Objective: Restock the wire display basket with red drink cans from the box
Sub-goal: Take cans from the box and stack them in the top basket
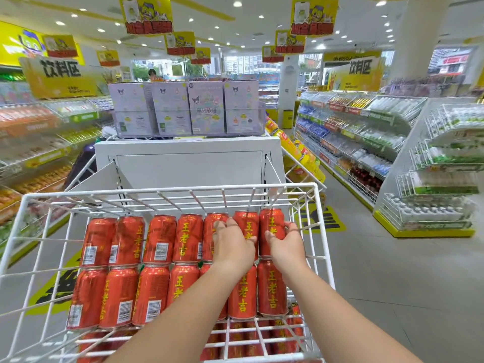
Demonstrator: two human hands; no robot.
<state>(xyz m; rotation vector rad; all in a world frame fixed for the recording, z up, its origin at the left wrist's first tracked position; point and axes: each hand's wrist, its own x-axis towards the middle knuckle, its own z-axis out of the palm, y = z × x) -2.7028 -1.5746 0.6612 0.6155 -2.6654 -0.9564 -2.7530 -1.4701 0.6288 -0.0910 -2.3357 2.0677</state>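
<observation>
The right grip (284,244) is wrapped round the last red can (272,221) at the right end of the far row, thumb on the can's left side and fingers curled round its right. Those fingers (291,226) sit just beside the right wall of the white wire basket (170,190), with little room between can and wire. The left grip (231,247) lies next to it, fingers spread and laid flat over the fifth and sixth cans of that row, pinching nothing.

The red cans (157,239) lie on their sides in the basket in two rows of seven, touching side to side, yellow lettering or barcodes facing up. The near row (120,297) butts against the far one. Both forearms cross over the basket's near rim and cover part of the near row. More red cans (251,341) show through the wire below.

Behind the basket stands a white display panel (188,158), with purple cartons (207,111) stacked on top. Yellow packs (301,150) hang down its right side. Drink shelves (353,132) line the aisle on the right, and blurred shelves (31,142) run along the left. Yellow signs (146,14) hang from the ceiling, and the floor (392,258) bears a yellow and black marking (324,218).
</observation>
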